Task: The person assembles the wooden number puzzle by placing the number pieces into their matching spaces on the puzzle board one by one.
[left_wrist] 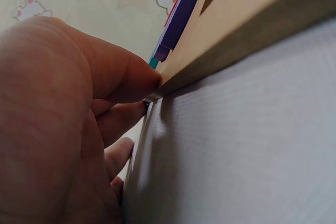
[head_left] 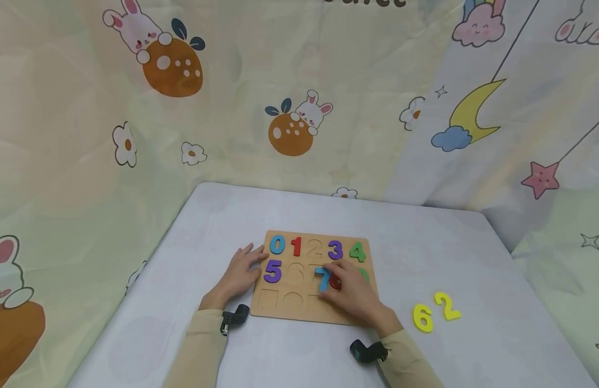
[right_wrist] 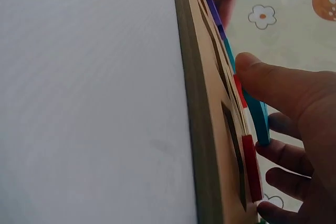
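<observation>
A wooden number board (head_left: 275,311) lies on the table with coloured digits in its recesses. My right hand (head_left: 353,291) pinches a blue number 7 (head_left: 322,277) just over the middle row; in the right wrist view the blue piece (right_wrist: 257,114) stands tilted between thumb and fingers. Partly under that hand sits a red digit (head_left: 335,282). My left hand (head_left: 238,276) rests at the board's left edge, fingertips touching it, beside the purple 5 (head_left: 273,271). In the left wrist view the thumb (left_wrist: 131,80) presses against the wooden edge.
A yellow 6 (head_left: 422,318) and a yellow 2 (head_left: 447,306) lie on the white table (head_left: 289,355), right of the board. Along the board's top row are a blue 0 (head_left: 277,244), red 1 (head_left: 296,246), purple 3 (head_left: 335,249) and green 4 (head_left: 357,251).
</observation>
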Action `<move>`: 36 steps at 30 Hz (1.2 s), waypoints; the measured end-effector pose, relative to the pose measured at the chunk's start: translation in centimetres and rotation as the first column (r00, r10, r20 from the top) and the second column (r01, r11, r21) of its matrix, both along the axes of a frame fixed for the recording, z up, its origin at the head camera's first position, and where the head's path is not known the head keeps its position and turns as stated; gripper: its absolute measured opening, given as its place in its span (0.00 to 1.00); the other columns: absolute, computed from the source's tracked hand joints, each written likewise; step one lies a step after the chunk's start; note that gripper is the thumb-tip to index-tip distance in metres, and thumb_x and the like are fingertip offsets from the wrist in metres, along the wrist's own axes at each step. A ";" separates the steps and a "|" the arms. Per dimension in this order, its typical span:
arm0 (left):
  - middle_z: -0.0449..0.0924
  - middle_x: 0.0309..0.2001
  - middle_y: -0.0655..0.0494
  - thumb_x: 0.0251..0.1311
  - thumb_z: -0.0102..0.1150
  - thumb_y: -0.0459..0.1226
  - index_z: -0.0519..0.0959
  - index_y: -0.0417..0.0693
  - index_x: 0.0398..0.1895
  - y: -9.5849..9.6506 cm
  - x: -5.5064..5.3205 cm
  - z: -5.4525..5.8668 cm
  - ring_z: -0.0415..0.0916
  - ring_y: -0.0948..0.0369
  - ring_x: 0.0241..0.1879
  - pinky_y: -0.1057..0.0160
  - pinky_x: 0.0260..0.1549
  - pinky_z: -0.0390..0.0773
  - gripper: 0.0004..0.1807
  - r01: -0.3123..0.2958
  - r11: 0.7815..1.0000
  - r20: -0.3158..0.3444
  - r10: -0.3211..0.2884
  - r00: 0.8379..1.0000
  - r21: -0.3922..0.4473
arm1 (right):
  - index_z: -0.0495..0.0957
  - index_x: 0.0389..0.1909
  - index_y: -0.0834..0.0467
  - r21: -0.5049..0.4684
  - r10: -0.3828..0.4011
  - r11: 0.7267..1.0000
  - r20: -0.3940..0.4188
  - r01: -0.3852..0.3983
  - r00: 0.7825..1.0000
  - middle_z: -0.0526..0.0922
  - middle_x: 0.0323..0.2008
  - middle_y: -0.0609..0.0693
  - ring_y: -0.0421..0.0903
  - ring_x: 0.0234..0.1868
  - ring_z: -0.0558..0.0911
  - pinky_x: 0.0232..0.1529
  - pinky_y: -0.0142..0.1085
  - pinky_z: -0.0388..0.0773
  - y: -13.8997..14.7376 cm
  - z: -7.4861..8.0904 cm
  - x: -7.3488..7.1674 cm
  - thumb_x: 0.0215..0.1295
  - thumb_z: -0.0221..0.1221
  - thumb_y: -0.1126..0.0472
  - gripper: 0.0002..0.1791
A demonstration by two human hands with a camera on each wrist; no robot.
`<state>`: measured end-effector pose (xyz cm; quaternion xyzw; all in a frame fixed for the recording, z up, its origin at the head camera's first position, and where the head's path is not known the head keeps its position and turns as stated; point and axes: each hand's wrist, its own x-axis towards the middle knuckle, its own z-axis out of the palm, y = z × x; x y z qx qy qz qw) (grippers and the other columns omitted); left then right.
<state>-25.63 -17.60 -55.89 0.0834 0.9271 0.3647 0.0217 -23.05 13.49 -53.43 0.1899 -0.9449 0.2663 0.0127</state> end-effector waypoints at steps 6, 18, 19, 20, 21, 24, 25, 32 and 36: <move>0.60 0.73 0.56 0.63 0.53 0.32 0.74 0.47 0.64 0.0 0.0 0.2 0.42 0.52 0.77 0.49 0.75 0.35 0.24 0.005 1.000 0.002 -0.005 1.000 0.001 | 0.77 0.61 0.54 0.040 -0.008 0.999 -0.027 0.009 1.000 0.75 0.58 0.51 0.50 0.58 0.75 0.58 0.45 0.78 -1.1 -0.1 -0.5 0.49 0.73 0.42 0.38; 0.60 0.74 0.56 0.63 0.53 0.33 0.74 0.47 0.65 0.1 0.1 0.5 0.41 0.52 0.77 0.49 0.76 0.35 0.24 0.007 1.000 0.014 -0.007 1.000 -0.001 | 0.78 0.59 0.54 0.069 -0.025 0.997 -0.060 0.029 0.998 0.77 0.53 0.50 0.49 0.52 0.77 0.55 0.43 0.78 -2.2 -0.4 -1.2 0.47 0.73 0.41 0.38; 0.60 0.74 0.56 0.63 0.53 0.33 0.74 0.47 0.64 0.1 0.1 0.5 0.41 0.52 0.77 0.50 0.76 0.35 0.24 0.007 1.000 0.014 -0.007 1.000 -0.001 | 0.78 0.59 0.54 0.068 -0.029 0.997 -0.054 0.033 0.998 0.77 0.53 0.50 0.49 0.53 0.77 0.55 0.44 0.78 -2.3 -0.4 -1.3 0.47 0.73 0.40 0.38; 0.60 0.74 0.56 0.63 0.53 0.33 0.74 0.47 0.64 0.1 0.0 0.5 0.41 0.52 0.77 0.50 0.76 0.35 0.24 0.007 1.000 0.016 -0.007 1.000 -0.002 | 0.78 0.59 0.54 0.068 -0.032 0.997 -0.051 0.035 0.998 0.77 0.53 0.50 0.49 0.53 0.77 0.56 0.44 0.78 -2.3 -0.5 -1.3 0.47 0.73 0.40 0.38; 0.60 0.74 0.56 0.63 0.53 0.33 0.74 0.47 0.64 0.1 0.0 0.4 0.41 0.52 0.77 0.49 0.76 0.35 0.24 0.006 1.000 0.014 -0.006 1.000 -0.002 | 0.78 0.59 0.54 0.066 -0.033 0.997 -0.048 0.036 0.998 0.77 0.53 0.50 0.49 0.53 0.77 0.56 0.44 0.78 -2.3 -0.6 -1.4 0.47 0.73 0.40 0.38; 0.60 0.73 0.55 0.63 0.53 0.33 0.74 0.46 0.64 0.1 0.0 0.4 0.42 0.51 0.77 0.49 0.75 0.36 0.24 0.007 1.000 0.006 -0.007 1.000 -0.004 | 0.78 0.58 0.54 0.059 -0.032 0.998 -0.048 0.035 0.998 0.77 0.53 0.50 0.49 0.53 0.77 0.56 0.43 0.78 -2.3 -0.8 -1.5 0.47 0.73 0.40 0.38; 0.60 0.73 0.55 0.63 0.53 0.33 0.74 0.46 0.64 0.0 0.0 0.3 0.42 0.51 0.77 0.49 0.75 0.36 0.24 0.006 1.000 0.004 -0.006 1.000 -0.002 | 0.78 0.58 0.54 0.052 -0.031 0.998 -0.048 0.034 0.998 0.76 0.53 0.50 0.49 0.53 0.77 0.55 0.43 0.78 -2.3 -0.8 -1.5 0.47 0.73 0.41 0.38; 0.60 0.73 0.56 0.63 0.53 0.33 0.74 0.47 0.64 0.0 0.0 0.2 0.42 0.52 0.77 0.49 0.76 0.36 0.24 0.009 1.000 0.005 -0.009 1.000 0.001 | 0.78 0.57 0.57 0.024 -0.026 0.999 -0.058 0.027 0.998 0.75 0.50 0.50 0.47 0.49 0.76 0.50 0.39 0.78 -2.2 -0.9 -1.7 0.47 0.74 0.42 0.38; 0.60 0.73 0.56 0.63 0.53 0.33 0.74 0.46 0.64 0.0 0.0 0.2 0.42 0.52 0.77 0.50 0.76 0.36 0.24 0.011 1.000 0.002 -0.011 1.000 0.002 | 0.78 0.57 0.57 0.021 -0.019 1.000 -0.047 0.020 0.999 0.75 0.51 0.50 0.48 0.49 0.76 0.51 0.40 0.77 -2.2 -0.7 -1.8 0.47 0.74 0.43 0.38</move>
